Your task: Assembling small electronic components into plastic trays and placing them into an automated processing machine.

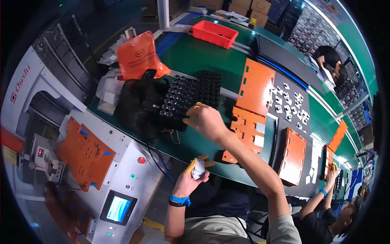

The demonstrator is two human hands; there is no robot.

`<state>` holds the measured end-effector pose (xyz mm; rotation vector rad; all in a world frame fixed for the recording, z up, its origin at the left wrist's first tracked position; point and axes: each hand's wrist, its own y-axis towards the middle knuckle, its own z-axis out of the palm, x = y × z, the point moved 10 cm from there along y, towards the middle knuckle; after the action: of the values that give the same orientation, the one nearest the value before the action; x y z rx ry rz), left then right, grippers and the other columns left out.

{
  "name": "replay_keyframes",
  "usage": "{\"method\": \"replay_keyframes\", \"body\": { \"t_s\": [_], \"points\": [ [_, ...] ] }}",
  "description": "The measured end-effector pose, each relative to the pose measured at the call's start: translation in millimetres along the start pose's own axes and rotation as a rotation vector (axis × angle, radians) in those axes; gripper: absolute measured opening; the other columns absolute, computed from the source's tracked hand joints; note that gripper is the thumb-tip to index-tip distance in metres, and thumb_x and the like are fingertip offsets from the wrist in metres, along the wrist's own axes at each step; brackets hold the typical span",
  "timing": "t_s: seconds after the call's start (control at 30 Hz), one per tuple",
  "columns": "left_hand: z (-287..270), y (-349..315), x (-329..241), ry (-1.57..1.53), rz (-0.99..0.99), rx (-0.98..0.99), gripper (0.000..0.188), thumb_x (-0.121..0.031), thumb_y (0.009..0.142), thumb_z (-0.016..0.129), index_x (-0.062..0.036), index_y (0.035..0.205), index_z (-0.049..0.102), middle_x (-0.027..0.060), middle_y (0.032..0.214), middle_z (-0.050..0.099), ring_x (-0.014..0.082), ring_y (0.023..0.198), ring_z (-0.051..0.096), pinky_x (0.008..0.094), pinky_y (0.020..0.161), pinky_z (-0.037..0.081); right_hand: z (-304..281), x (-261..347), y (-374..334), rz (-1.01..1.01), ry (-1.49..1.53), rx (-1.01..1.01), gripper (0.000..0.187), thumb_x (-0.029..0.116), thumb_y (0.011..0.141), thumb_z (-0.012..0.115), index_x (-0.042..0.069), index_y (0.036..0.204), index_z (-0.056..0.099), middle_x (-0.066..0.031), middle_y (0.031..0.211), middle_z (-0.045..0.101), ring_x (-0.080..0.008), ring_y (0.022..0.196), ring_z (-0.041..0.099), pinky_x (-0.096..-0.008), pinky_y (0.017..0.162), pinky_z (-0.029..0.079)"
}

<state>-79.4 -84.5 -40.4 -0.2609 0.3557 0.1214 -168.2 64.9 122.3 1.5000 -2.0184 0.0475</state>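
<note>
My left hand (190, 179), with yellow finger covers and a blue band at the wrist, holds some small pale square plates (198, 169) between thumb and fingers. My right hand (208, 122) reaches over the near edge of a black tray (177, 97) filled with shiny round black parts. Its covered fingers are drawn together, and whatever they may hold is hidden. Just right of it lies an open orange fixture (239, 132) with cutouts; two pale square plates (259, 140) sit in it. Its orange lid (256, 87) is folded back beyond.
A second black parts tray (209, 87), a black bag (140, 99) and an orange plastic bag (140, 57) stand leftward. Small pale pieces (288, 103) and a closed orange fixture (293, 156) lie right. A machine (122, 162) stands left; a co-worker (325, 215) works right.
</note>
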Motion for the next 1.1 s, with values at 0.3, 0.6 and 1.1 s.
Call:
{"method": "replay_keyframes", "body": {
  "t_s": [0.3,0.6,1.1],
  "points": [
    [-18,-14,-34,0.004,0.186,-0.096,0.051,-0.034,0.107,0.045,-0.0003,0.146,0.045,0.0243,0.139,0.056,0.0363,0.125,0.059,0.0444,0.108,0.047,41,36,32,0.086,-0.303,-0.103,0.032,0.035,0.077,0.080,0.003,0.079,0.073,-0.0118,0.086,0.069,-0.0289,0.083,0.069,-0.0406,0.070,0.057],
    [2,-15,-43,0.178,0.187,0.003,0.061,-0.047,0.104,0.047,0.0005,0.142,0.047,0.0179,0.128,0.063,0.0177,0.076,0.056,0.0303,0.063,0.046,-10,18,-13,0.306,0.257,-0.111,0.030,0.022,0.077,0.079,-0.002,0.094,0.072,-0.0139,0.081,0.070,-0.0223,0.064,0.065,-0.0345,0.064,0.054],
    [60,-21,-51,0.344,0.469,-0.098,0.068,-0.028,0.083,0.084,-0.0001,0.139,0.056,0.0012,0.104,0.065,0.0078,0.078,0.059,0.0240,0.067,0.048,-19,-1,-171,0.458,0.880,-0.102,0.026,0.008,0.083,0.075,0.001,0.108,0.072,0.0032,0.079,0.052,-0.0060,0.067,0.045,-0.0234,0.063,0.040]
  ]
}}
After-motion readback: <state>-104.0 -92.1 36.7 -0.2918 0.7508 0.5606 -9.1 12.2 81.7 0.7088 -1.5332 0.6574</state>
